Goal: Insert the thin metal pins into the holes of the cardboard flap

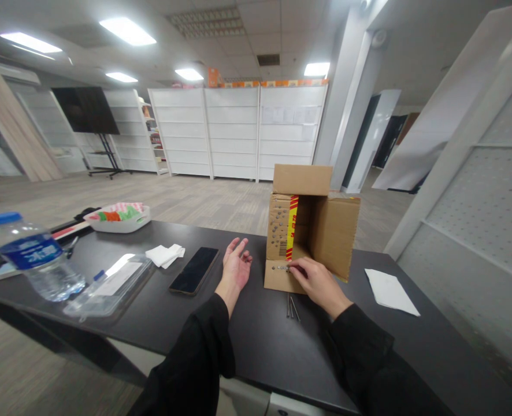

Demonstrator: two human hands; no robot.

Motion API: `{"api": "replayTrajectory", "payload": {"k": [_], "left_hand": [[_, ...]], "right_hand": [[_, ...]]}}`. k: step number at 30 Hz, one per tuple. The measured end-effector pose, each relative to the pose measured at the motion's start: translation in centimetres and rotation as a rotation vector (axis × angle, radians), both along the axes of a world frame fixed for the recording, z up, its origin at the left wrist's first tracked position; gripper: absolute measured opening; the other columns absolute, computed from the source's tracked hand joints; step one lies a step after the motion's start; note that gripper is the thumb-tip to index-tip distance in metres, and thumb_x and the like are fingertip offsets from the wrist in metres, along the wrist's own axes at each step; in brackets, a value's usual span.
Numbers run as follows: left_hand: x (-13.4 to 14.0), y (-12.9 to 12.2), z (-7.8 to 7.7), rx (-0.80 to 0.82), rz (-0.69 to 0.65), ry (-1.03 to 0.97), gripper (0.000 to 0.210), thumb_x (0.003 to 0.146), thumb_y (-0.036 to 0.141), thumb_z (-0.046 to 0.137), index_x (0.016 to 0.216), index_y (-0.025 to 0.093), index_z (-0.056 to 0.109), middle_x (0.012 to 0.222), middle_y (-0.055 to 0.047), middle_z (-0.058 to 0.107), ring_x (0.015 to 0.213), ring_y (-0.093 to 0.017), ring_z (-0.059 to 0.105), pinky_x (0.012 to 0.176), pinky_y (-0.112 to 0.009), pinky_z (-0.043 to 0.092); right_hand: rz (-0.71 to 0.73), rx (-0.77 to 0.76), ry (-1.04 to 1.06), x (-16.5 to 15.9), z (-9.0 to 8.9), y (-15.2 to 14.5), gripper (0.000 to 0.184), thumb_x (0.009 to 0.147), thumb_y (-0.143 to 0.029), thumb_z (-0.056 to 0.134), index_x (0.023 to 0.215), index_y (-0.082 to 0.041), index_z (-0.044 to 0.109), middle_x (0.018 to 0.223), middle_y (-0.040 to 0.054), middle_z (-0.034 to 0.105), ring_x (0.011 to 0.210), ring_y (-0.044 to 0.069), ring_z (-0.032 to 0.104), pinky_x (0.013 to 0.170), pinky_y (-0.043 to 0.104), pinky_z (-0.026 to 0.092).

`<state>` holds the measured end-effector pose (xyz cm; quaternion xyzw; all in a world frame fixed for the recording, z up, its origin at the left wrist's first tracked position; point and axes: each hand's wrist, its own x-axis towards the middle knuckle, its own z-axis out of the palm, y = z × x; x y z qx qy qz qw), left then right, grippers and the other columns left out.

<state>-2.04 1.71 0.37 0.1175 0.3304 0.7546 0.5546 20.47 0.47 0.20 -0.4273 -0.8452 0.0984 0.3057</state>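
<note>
An open cardboard box (334, 237) stands on its side on the dark table, its flaps spread and a yellow-red tape strip (292, 228) along its opening. Dark and silvery dots mark its left flap and the lower flap (277, 280). My right hand (319, 283) is at that lower flap, thumb and fingertips pinched together at the row of dots; what they hold is too small to make out. Several loose nails (291, 306) lie on the table just below the flap. Left of the box, my left hand (237, 266) rests palm up, fingers loosely spread, holding nothing.
A phone (194, 270) lies left of my left hand, with crumpled tissue (164, 255), a clear plastic case (112, 286) and a water bottle (39, 257) farther left. A white basket (119, 224) stands at the back left. Folded white paper (391, 292) lies at right.
</note>
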Motion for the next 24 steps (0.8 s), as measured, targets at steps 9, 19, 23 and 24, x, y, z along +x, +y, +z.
{"api": "replayTrajectory", "payload": {"k": [9,19,23,24], "left_hand": [[0.0,0.0,0.0,0.004,0.005,-0.007,0.038,0.07,0.011,0.074,0.102,0.025,0.057,0.1,0.0,0.069,0.053,-0.004,0.049,0.054,-0.021,0.039],[-0.1,0.2,-0.3,0.014,-0.002,-0.001,0.041,0.069,0.012,0.076,0.102,0.025,0.056,0.101,0.0,0.068,0.053,-0.004,0.05,0.054,-0.022,0.039],[-0.1,0.2,-0.3,0.011,0.0,-0.001,0.041,0.069,0.012,0.076,0.103,0.025,0.057,0.1,0.001,0.069,0.053,-0.004,0.049,0.054,-0.021,0.039],[-0.1,0.2,-0.3,0.008,0.0,-0.001,0.041,0.069,0.013,0.076,0.103,0.025,0.057,0.1,0.001,0.069,0.053,-0.004,0.05,0.054,-0.022,0.039]], "right_hand": [[-0.057,-0.03,-0.014,-0.2,0.8,-0.6,0.022,0.092,-0.032,0.049,0.105,-0.023,0.064,0.089,0.0032,0.067,0.074,0.018,0.061,0.066,0.029,0.044],[-0.101,-0.065,-0.05,-0.3,1.5,-1.1,0.013,0.088,-0.029,0.047,0.092,-0.023,0.058,0.081,0.0009,0.065,0.068,0.017,0.058,0.061,0.026,0.038],[-0.102,-0.07,-0.065,-0.3,1.3,-1.0,0.012,0.088,-0.029,0.048,0.092,-0.023,0.058,0.081,0.0007,0.065,0.068,0.016,0.058,0.061,0.025,0.036],[-0.105,-0.074,-0.071,-0.3,1.2,-0.9,0.012,0.088,-0.028,0.048,0.092,-0.023,0.058,0.08,0.0006,0.065,0.068,0.016,0.058,0.06,0.025,0.036]]}}
